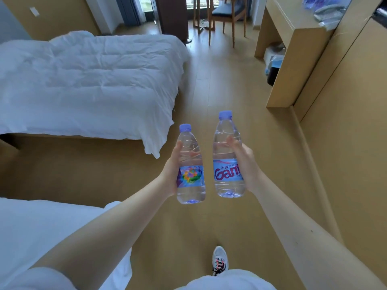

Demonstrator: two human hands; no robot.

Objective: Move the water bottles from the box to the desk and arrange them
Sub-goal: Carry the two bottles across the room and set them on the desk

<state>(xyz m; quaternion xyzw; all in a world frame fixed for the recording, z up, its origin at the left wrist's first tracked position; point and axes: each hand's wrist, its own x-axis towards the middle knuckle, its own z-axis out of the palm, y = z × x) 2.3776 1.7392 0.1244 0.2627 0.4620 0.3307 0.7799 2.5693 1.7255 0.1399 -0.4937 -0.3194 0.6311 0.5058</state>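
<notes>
Forearms (100,237) outstretched; left hand (170,174) grips left bottle (191,176) upright, right hand (246,164) grips right bottle (227,176).

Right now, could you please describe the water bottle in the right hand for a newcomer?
Above the wooden floor beside the white bed, two hands each hold a water bottle. The right hand grips the higher bottle; its label shows purple lettering, whereas the lower bottle in the left hand shows a multicoloured picture.

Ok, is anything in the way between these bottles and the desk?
Nothing visible. Left hand grips the left bottle, right hand the right bottle; bare floor runs to the desk ahead on the right.
</notes>
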